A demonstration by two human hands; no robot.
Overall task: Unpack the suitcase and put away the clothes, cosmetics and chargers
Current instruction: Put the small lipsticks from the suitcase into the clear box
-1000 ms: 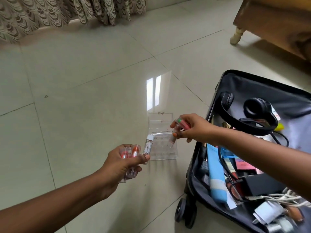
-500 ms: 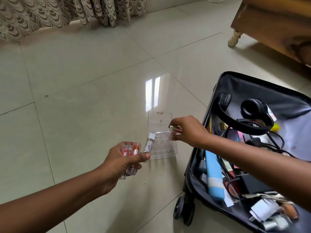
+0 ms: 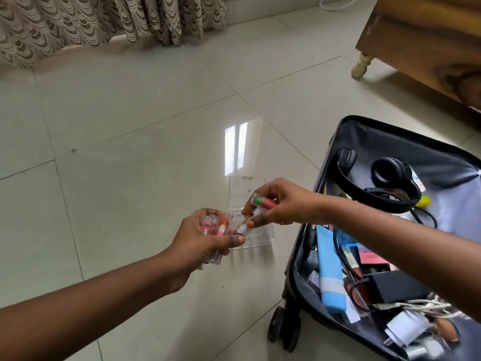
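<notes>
Left hand [image 3: 197, 239] grips several slick clear-capped lipstick tubes [image 3: 212, 226]; overfilled, one could slip onto the hard glossy floor tiles [image 3: 130, 178]. Right hand [image 3: 281, 204] fingers pinch a small vial [image 3: 243, 227] and hold a pink tube [image 3: 263, 202] above the clear acrylic organizer [image 3: 257, 237]. The open suitcase [image 3: 346, 131] holds tangled charger cables [image 3: 426, 307].
</notes>
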